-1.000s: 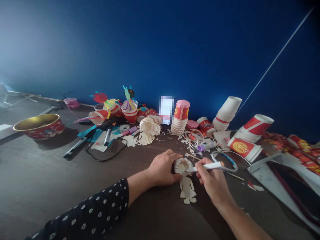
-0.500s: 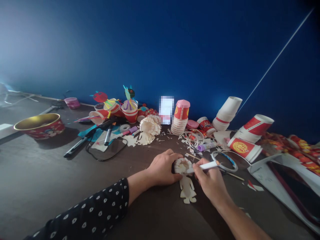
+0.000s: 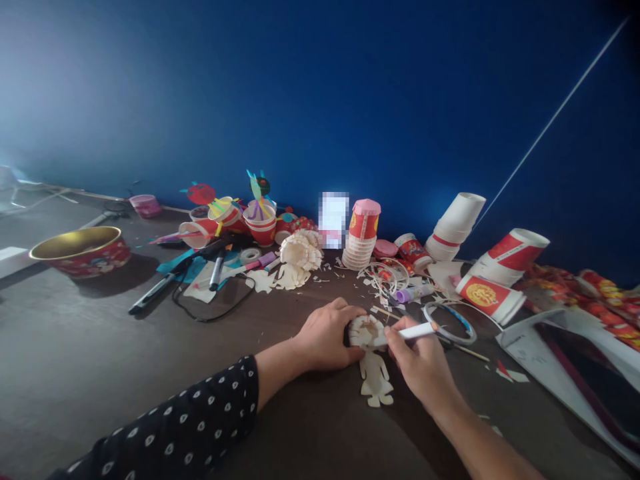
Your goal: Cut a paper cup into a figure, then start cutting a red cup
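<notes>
A cream paper figure [image 3: 374, 380] with a fringed round head lies on the dark table [image 3: 100, 360]. My left hand [image 3: 326, 339] rests curled against the left side of the figure's head, holding it down. My right hand [image 3: 419, 365] grips a white pen [image 3: 407, 333], its tip touching the head of the figure. A dotted black sleeve [image 3: 180, 427] covers my left forearm.
Paper cups [image 3: 363, 233] stand stacked or lie tipped along the blue wall, with cut paper flowers [image 3: 299, 252], markers [image 3: 216, 269], a tape roll [image 3: 249, 255] and scraps. A gold-lined red bowl [image 3: 80, 250] sits left. A white tape ring [image 3: 449, 322] and an open box [image 3: 565, 360] lie right.
My right hand slid slightly left with the pen, bringing the tip further onto the figure's head. The left hand stayed still.
</notes>
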